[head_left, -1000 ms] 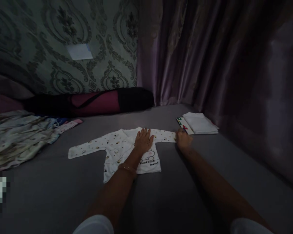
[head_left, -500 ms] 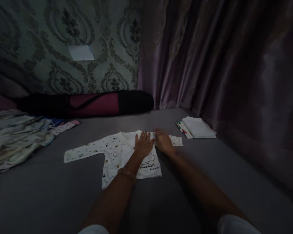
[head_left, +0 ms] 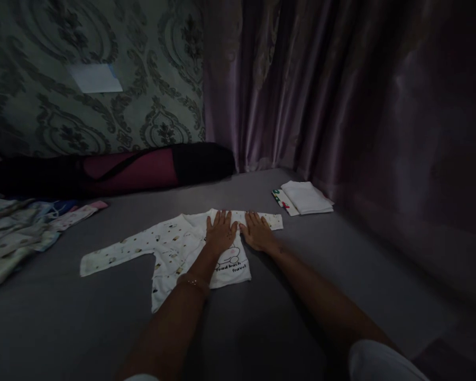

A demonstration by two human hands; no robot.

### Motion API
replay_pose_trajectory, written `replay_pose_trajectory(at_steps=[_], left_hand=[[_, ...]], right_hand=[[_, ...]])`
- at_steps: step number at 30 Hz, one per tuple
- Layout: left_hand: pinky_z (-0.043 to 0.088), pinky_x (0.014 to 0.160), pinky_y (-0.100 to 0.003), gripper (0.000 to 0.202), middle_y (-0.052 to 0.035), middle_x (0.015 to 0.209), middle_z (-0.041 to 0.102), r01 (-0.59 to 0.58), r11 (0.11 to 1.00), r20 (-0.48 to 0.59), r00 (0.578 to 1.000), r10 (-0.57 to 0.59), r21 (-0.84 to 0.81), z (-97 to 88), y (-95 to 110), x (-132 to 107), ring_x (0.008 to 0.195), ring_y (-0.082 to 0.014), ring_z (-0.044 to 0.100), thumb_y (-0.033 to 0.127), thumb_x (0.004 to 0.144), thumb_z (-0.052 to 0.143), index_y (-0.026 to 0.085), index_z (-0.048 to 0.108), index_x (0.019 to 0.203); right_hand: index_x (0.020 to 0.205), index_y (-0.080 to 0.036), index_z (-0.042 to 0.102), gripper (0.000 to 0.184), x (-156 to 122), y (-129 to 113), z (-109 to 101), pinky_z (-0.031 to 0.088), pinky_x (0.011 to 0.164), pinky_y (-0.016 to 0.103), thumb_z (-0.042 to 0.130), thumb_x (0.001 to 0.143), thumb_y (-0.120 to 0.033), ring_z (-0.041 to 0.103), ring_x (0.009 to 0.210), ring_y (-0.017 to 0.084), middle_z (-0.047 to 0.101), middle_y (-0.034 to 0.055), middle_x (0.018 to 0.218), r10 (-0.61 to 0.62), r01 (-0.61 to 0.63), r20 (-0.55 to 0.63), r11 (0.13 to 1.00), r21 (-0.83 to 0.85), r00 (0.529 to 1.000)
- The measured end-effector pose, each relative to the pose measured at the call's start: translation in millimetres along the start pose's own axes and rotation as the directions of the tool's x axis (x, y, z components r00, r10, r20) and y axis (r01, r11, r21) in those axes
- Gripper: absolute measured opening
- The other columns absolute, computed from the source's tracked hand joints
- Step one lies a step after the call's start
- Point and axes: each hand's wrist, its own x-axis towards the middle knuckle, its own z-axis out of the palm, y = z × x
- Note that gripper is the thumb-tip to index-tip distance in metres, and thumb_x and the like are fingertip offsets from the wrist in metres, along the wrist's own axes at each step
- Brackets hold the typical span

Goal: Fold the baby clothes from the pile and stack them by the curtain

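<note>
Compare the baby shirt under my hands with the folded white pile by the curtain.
The baby shirt lies spread out, one sleeve stretched left; the folded pile is a neat rectangle. The shirt bears small prints and writing; the pile's top is plain white. The left hand and right hand rest flat on the shirt; nothing touches the pile. Both are pale cloth on the grey bed.

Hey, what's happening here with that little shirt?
A person has a small white printed shirt spread flat on a grey sheet. Their left hand lies open on its chest; the right hand rests open beside it, at the sleeve's base. A folded white stack sits near the curtain on the right, a loose heap of clothes far left.
</note>
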Motion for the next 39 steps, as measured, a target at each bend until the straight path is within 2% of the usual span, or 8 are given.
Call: replay_pose_trajectory(at_steps=[11,15,17,20,22,24,27,39], left_hand=[[0.011,0.116,-0.054,0.067,-0.0076,0.156,0.024,-0.012,1.000,-0.002,1.000,0.012,-0.019,5.7,-5.0,2.6,0.144,-0.0260,0.017,0.051,0.095,0.007,0.017,0.027,0.149],[0.009,0.116,-0.053,0.068,-0.0067,0.157,0.020,-0.005,0.999,0.068,0.998,0.008,-0.041,-0.6,-4.8,3.4,0.145,-0.0255,0.013,0.052,0.095,0.006,0.017,0.024,0.150],[0.008,0.116,-0.053,0.069,-0.0066,0.157,0.019,-0.001,0.999,0.093,0.996,0.006,-0.045,-3.3,-4.6,4.1,0.145,-0.0253,0.013,0.053,0.095,0.005,0.017,0.023,0.151],[0.008,0.116,-0.053,0.069,-0.0065,0.157,0.019,0.012,0.999,0.094,0.996,-0.009,-0.040,-4.7,-4.0,4.8,0.145,-0.0247,0.013,0.053,0.095,0.005,0.017,0.024,0.150],[0.008,0.116,-0.053,0.068,-0.0069,0.157,0.019,0.019,0.999,0.088,0.996,-0.015,-0.035,-4.4,-3.5,4.5,0.145,-0.0245,0.013,0.052,0.095,0.006,0.017,0.024,0.150],[0.009,0.116,-0.053,0.068,-0.0072,0.157,0.020,0.013,0.999,0.079,0.997,-0.011,-0.031,-3.6,-3.2,3.6,0.145,-0.0247,0.014,0.051,0.095,0.007,0.016,0.025,0.150],[0.008,0.116,-0.053,0.069,-0.0072,0.157,0.021,0.002,1.000,0.058,0.998,0.000,-0.027,-1.8,-3.7,2.5,0.145,-0.0250,0.014,0.052,0.095,0.005,0.017,0.025,0.150],[0.009,0.115,-0.056,0.076,-0.0103,0.157,0.021,-0.001,1.000,0.054,0.999,0.002,-0.027,0.1,-4.2,5.5,0.145,-0.0290,0.014,0.061,0.091,0.010,0.016,0.025,0.150]], right_hand=[[0.146,-0.006,0.031,0.059,-23.6,56.7,-14.2,0.016,0.113,0.046,0.027,0.098,-0.041,0.024,0.140,0.027,0.031,0.0166,0.152,0.090,-0.098,-0.060,0.985,-0.145,0.994],[0.139,-0.007,0.042,0.050,-39.1,52.6,-22.8,0.023,0.110,0.041,0.032,0.096,-0.030,0.032,0.137,0.026,0.036,0.0180,0.149,0.073,-0.091,-0.190,0.992,-0.089,0.979],[0.127,-0.010,0.055,0.043,-52.0,37.7,-27.1,0.034,0.102,0.034,0.033,0.095,-0.028,0.047,0.125,0.025,0.052,0.0173,0.135,0.075,-0.072,-0.253,0.997,0.021,0.965],[0.090,-0.013,0.069,0.041,-72.6,7.1,-30.8,0.046,0.069,0.024,0.035,0.095,-0.035,0.065,0.078,0.019,0.071,0.0100,0.084,0.151,-0.135,-0.037,0.951,0.279,0.988],[0.071,-0.014,0.066,0.044,-83.3,-11.7,-30.9,0.040,0.049,0.021,0.039,0.093,-0.039,0.057,0.049,0.013,0.063,0.0035,0.057,0.173,-0.256,0.233,0.879,0.401,0.957],[0.058,-0.015,0.061,0.047,-90.2,-25.2,-29.3,0.033,0.040,0.020,0.042,0.092,-0.041,0.046,0.035,0.009,0.055,0.0000,0.045,0.154,-0.337,0.401,0.833,0.440,0.903],[0.048,-0.017,0.054,0.049,-94.6,-34.4,-25.1,0.031,0.036,0.020,0.048,0.089,-0.043,0.041,0.030,0.008,0.052,-0.0010,0.041,0.139,-0.346,0.435,0.826,0.445,0.890],[0.054,-0.018,0.050,0.033,-120.1,-42.4,-31.9,0.025,0.033,0.018,0.048,0.086,-0.029,0.037,0.030,0.007,0.044,-0.0059,0.037,0.074,-0.370,0.506,0.774,0.514,0.859]])
